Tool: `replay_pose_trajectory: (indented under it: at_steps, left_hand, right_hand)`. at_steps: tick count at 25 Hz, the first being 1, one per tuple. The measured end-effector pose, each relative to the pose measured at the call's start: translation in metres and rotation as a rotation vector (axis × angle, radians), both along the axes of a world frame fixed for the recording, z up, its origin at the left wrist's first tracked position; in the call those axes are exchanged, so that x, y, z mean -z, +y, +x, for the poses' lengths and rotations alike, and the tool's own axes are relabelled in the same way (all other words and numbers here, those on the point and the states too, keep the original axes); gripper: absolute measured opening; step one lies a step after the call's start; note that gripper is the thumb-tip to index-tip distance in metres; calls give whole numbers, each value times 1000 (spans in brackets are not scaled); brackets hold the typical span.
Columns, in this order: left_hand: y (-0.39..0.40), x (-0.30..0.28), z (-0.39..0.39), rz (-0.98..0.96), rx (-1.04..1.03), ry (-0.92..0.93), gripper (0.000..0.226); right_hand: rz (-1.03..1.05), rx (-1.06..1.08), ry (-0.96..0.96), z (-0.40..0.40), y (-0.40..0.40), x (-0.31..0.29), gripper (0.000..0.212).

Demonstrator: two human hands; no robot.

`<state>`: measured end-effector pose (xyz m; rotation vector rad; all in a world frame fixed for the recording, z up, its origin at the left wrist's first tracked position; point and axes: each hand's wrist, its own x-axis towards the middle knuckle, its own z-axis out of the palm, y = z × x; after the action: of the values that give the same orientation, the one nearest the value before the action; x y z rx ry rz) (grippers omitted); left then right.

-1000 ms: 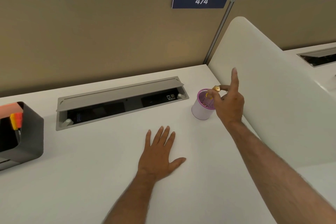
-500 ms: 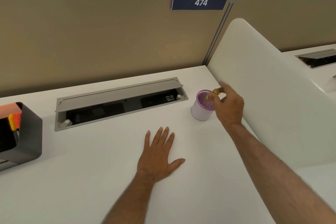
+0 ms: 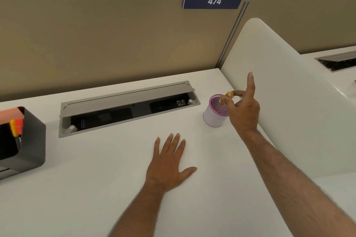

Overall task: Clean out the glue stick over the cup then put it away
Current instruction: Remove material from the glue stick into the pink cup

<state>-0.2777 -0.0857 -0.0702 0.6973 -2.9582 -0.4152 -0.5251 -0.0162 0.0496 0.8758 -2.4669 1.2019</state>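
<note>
A small white cup [image 3: 213, 117] with a pink mesh rim stands on the white desk at the right. My right hand [image 3: 243, 109] hovers over its right side, pinching a small yellow glue stick [image 3: 229, 94] between thumb and middle finger above the rim, with the index finger raised straight up. Most of the glue stick is hidden by my fingers. My left hand [image 3: 169, 163] lies flat on the desk, palm down, fingers spread, holding nothing.
An open grey cable tray [image 3: 127, 106] is recessed in the desk behind my left hand. A dark grey organiser box [image 3: 27, 146] with orange and yellow items sits at the left edge. A white curved divider [image 3: 279, 86] rises just right of the cup. A beige partition stands behind.
The right index finger, curled down half a second ago, is raised straight again as it was one second ago. The glue stick stays over the cup. My left hand has not moved.
</note>
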Motion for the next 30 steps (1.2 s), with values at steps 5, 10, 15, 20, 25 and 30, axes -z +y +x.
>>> replay_pose_trajectory:
  at_steps: [5, 10, 15, 20, 25, 30]
  left_hand:
    - [0, 0, 1, 4, 0, 6, 88]
    - [0, -1, 1, 7, -1, 10, 88]
    - [0, -2, 0, 5, 0, 7, 88]
    - [0, -2, 1, 4, 0, -2, 88]
    - [0, -3, 0, 4, 1, -4, 88]
    - [0, -3, 0, 3, -6, 0, 88]
  right_hand:
    - [34, -35, 86, -1, 3, 0, 57]
    - [17, 2, 34, 0, 3, 0, 65]
    - [-23, 0, 45, 1, 1, -2, 64]
    - [47, -1, 135, 2, -2, -2, 33]
    - [40, -6, 122, 1, -2, -3, 30]
    - [32, 29, 70, 4, -3, -6, 39]
